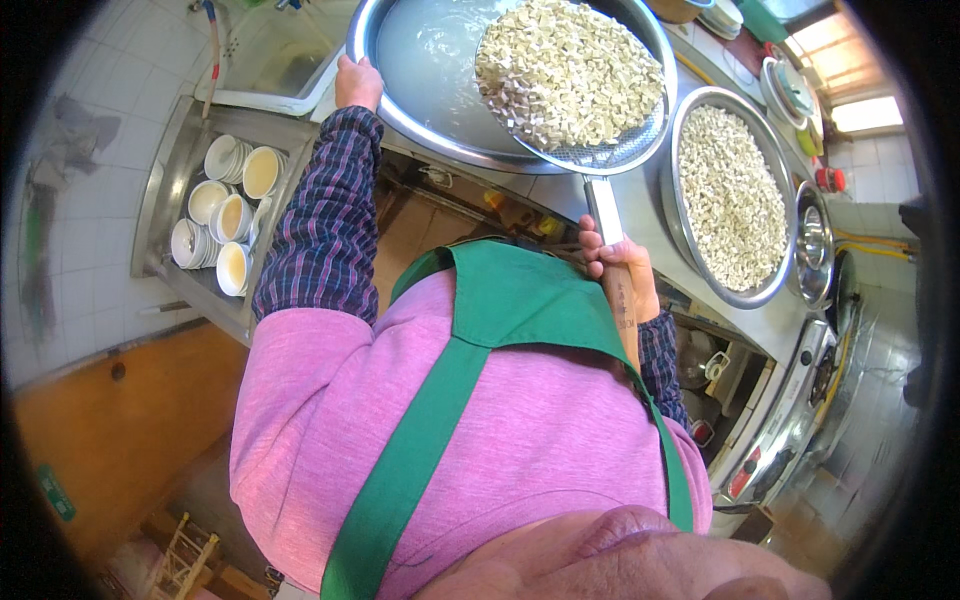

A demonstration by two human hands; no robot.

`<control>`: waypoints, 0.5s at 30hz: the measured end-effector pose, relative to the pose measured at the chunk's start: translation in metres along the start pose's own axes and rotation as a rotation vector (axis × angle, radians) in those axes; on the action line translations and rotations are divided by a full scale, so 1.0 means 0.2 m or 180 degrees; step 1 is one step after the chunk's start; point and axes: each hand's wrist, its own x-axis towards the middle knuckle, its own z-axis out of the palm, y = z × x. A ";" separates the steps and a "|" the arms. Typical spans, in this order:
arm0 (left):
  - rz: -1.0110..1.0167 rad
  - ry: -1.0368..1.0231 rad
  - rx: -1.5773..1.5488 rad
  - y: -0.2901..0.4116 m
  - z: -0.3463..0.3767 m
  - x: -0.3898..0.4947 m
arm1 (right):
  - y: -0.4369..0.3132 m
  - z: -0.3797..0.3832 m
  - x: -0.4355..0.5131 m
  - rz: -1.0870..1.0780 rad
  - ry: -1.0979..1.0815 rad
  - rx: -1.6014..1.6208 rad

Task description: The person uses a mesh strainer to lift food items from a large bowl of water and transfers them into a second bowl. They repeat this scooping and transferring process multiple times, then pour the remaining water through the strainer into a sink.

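Observation:
My left hand (358, 84) grips the rim of a large metal basin (431, 90) that holds cloudy water. In my right hand (621, 262) is the wooden handle of a mesh strainer (604, 159). The strainer is heaped with small pale diced pieces (570, 71), and it sits over the right part of the basin, hiding that part of the water. To the right, a second metal basin (675, 217) on the counter is filled with similar diced pieces (731, 199).
Stacked white bowls (221, 159) stand in a metal sink (174, 161) at left, several holding yellowish liquid. Behind it is a white sink (281, 45). Smaller metal bowls (814, 232) and a gas stove (806, 360) are at right along the counter (757, 330).

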 end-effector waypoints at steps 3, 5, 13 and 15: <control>0.0010 0.0024 -0.0002 0.00 0.00 0.00 | 0.00 0.00 0.00 0.0044 -0.0042 0.0070; 0.0025 0.0058 0.0012 0.00 0.00 -0.01 | -0.01 -0.01 0.01 0.0089 -0.0120 0.0186; -0.0027 0.0072 0.0025 0.01 0.00 -0.01 | 0.00 -0.02 0.00 0.0054 -0.0111 0.0232; 0.0031 0.0084 0.0007 0.00 0.00 0.00 | 0.00 -0.02 0.00 0.0067 -0.0100 0.0249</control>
